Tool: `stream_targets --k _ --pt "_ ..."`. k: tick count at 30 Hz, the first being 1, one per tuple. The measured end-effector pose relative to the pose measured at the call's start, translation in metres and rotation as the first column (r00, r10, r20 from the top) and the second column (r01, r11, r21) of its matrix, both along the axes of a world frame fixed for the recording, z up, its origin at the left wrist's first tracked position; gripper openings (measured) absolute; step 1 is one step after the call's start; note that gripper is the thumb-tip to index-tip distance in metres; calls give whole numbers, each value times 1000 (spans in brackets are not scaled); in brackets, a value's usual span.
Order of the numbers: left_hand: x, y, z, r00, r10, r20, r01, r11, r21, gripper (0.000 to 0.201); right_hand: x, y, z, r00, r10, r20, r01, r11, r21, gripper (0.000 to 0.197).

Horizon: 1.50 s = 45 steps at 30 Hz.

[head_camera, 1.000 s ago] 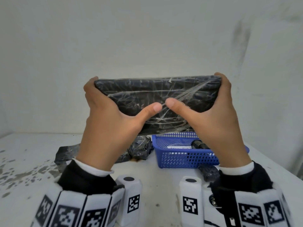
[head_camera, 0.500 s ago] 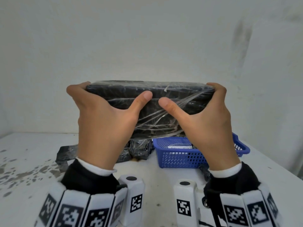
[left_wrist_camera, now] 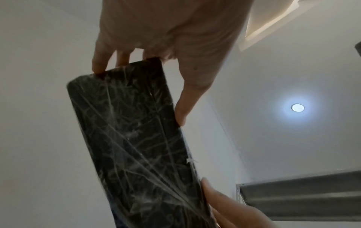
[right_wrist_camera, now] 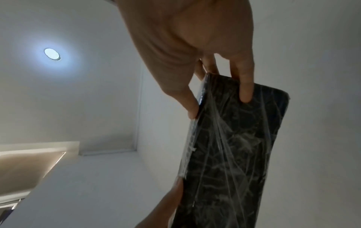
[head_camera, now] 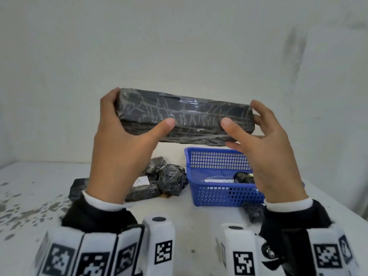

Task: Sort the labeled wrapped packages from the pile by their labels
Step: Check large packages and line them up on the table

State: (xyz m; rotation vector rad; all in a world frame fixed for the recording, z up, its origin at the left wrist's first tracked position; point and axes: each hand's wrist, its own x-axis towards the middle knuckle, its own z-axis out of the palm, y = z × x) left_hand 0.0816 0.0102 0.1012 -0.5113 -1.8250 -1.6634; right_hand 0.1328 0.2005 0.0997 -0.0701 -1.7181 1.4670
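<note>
Black film-wrapped rectangular package (head_camera: pixel 185 118), both hands gripping

One long package (head_camera: pixel 185 118) is in the air. Three more packages lie in a pile (head_camera: pixel 159 180) on the tabletop (head_camera: pixel 29 186). One basket (head_camera: pixel 219 188) holds one package (head_camera: pixel 244 177), and one more package (head_camera: pixel 253 213) lies beside it.

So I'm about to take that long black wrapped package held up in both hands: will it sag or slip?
The long package probably stays stiff: held only at its ends by the left hand and right hand, it spans straight without drooping. Its glossy, wrinkled clear film looks somewhat slippery. Its flat faces make rolling unlikely.
</note>
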Motion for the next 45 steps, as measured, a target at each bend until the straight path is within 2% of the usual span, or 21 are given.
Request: stream_targets --k 4,7,9,11,13,15,18,21,24,27,30,33,37,41,45 --pt "-3 -2 2 993 -119 19 117 989 90 64 0 4 -1 1000 7 -9 -7 998 57 80" --pt "-6 -9 5 989 -148 -2 146 976 161 44 1 6 1 995 52 -82 -48 997 60 54" --pt "-10 -13 5 985 -175 7 171 969 179 43 4 7 4 987 80 -140 -72 995 62 43" --pt "-12 -13 4 981 -191 26 182 964 194 48 6 9 6 979 106 -174 -95 993 65 40" --pt "-12 -11 3 984 -175 24 167 966 198 41 7 9 7 973 118 -199 -107 992 67 36" --pt "-10 -8 3 987 -160 15 155 971 181 35 8 11 8 971 122 -204 -110 992 68 27" --pt "-7 -7 5 981 -187 53 171 960 220 36 10 14 9 976 99 -196 -95 995 29 15" --pt "-6 -5 5 982 -184 52 170 965 202 27 11 13 9 979 79 -187 -78 997 13 12" --pt "-4 -3 4 979 -204 24 196 965 174 23 11 10 9 982 65 -179 -58 997 44 17" --pt "-4 -3 4 979 -202 37 195 970 147 28 11 8 8 987 14 -163 4 994 113 25" --pt "-2 -1 3 984 -170 51 165 982 93 42 11 8 7 990 -14 -142 37 987 158 36" --pt "4 1 4 993 -102 65 100 995 32 64 12 6 7 994 -20 -112 39 985 170 51" --pt "9 3 2 997 -41 72 42 999 -11 73 13 2 7 995 -54 -79 69 976 208 68" --pt "12 5 2 996 10 85 -6 999 -44 92 11 -2 4 997 -76 -21 78 963 257 96" --pt "14 11 2 994 72 80 -67 996 -66 105 9 -5 2 998 -67 11 62 962 266 105"
